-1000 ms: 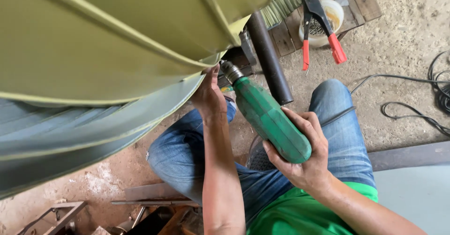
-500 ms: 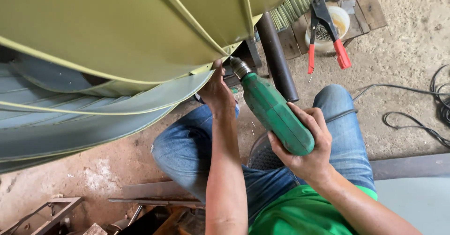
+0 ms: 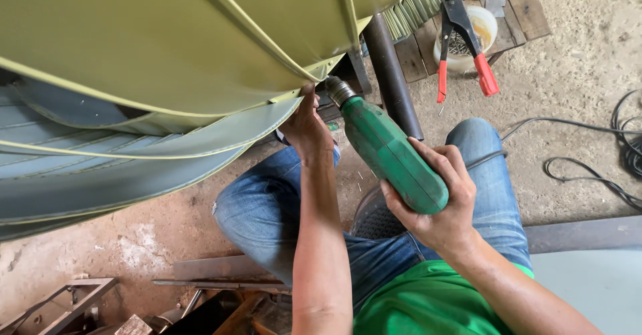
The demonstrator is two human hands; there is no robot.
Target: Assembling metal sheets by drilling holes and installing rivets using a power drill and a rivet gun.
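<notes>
My right hand [image 3: 438, 204] is wrapped tight around the rear grip of a green electric drill [image 3: 388, 149], fingers closed over the top of its body, and the drill slants up and to the left so its metal chuck [image 3: 340, 91] sits right at the lower edge of a big yellow-green sheet-metal panel [image 3: 167, 41]. My left hand [image 3: 306, 124] is up at that same edge, just beside the chuck, fingers pinching the folded rim of the panel where two seams meet. I am seated with my knees in blue jeans [image 3: 267, 204] below the work. Behind the drill a dark steel pipe [image 3: 391, 74] stands against the panel. Farther off, red-handled pliers [image 3: 461, 41] lie across a white plastic cup [image 3: 471, 37] on a wooden pallet [image 3: 518, 7], and a black cable [image 3: 588, 168] snakes over the concrete floor.
</notes>
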